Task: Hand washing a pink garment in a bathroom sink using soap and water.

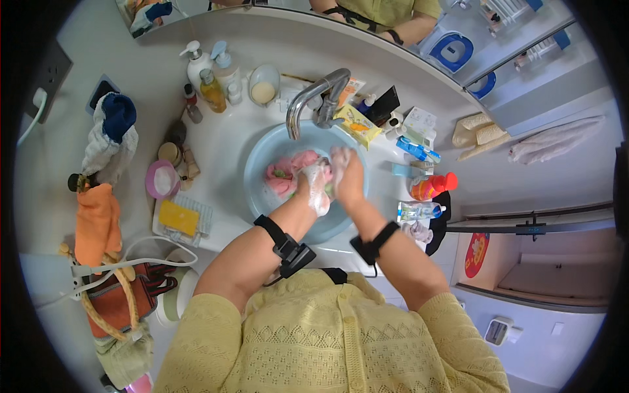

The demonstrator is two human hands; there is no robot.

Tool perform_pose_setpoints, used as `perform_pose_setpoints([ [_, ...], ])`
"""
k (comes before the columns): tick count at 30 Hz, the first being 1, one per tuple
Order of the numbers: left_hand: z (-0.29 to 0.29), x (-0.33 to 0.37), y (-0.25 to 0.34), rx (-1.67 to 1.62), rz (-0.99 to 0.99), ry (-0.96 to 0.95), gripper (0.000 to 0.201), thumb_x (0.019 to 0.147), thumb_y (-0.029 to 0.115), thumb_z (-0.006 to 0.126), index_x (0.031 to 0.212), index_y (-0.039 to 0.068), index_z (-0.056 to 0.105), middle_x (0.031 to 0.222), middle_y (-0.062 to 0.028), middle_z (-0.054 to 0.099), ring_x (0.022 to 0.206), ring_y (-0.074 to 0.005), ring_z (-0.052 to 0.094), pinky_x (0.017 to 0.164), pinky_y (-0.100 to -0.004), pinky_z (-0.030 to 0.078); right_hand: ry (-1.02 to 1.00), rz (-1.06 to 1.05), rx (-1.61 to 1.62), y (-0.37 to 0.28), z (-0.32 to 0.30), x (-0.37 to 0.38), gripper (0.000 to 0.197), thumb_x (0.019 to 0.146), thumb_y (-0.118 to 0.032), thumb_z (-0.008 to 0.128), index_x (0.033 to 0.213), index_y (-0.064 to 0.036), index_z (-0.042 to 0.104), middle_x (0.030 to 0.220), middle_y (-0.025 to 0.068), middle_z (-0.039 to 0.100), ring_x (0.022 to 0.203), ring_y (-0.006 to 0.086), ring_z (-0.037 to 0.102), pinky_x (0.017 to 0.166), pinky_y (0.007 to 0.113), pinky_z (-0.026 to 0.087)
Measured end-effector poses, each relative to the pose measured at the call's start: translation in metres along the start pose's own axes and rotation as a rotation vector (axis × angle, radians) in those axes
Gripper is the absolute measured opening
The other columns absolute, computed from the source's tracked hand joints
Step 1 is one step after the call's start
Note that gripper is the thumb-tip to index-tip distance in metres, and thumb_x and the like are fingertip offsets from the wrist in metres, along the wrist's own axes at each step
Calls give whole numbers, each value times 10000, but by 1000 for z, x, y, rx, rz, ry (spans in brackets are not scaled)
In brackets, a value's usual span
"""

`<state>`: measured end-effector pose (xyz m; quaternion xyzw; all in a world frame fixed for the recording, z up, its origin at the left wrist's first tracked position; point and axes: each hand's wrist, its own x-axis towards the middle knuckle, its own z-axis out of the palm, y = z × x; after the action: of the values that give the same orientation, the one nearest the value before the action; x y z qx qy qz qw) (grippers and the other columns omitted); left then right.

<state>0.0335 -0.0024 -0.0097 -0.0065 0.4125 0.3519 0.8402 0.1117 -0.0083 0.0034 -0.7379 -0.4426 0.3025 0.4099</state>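
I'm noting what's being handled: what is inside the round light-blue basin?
In the basin: sudsy, crumpled pink cloth with green patches. The foamy left hand and right hand cover part of it; what lies beneath the cloth is hidden.

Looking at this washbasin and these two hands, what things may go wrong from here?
The left hand and right hand are sudsy, so the pink cloth may slip from the fingers. The yellow packet lies close to the blue basin's rim and might get splashed. The black wrist devices sit near the suds and could get wet.
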Motion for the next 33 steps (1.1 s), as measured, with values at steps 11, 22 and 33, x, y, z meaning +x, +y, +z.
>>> perform_pose_setpoints([
  [11,-5,-8,16,-238,-117,-136,134,824,103,437,944,150,469,906,-2,487,755,-151,538,566,-251,470,64,-223,-151,-9,3,-34,288,818,-266,499,814,21,523,755,233,560,701,423,525,626,451,408],
  [22,-63,11,10,827,576,-211,160,858,165,399,905,70,519,833,-52,568,798,-183,565,696,-345,475,65,-372,-6,-14,6,-67,302,830,-298,488,793,0,519,732,231,554,679,396,546,607,432,415],
  [33,-53,10,10,284,330,-126,150,849,172,416,878,71,524,825,-59,568,758,-195,575,633,-331,487,20,-394,43,8,4,-66,293,810,-302,478,817,-28,582,795,219,574,779,389,547,647,428,426],
])
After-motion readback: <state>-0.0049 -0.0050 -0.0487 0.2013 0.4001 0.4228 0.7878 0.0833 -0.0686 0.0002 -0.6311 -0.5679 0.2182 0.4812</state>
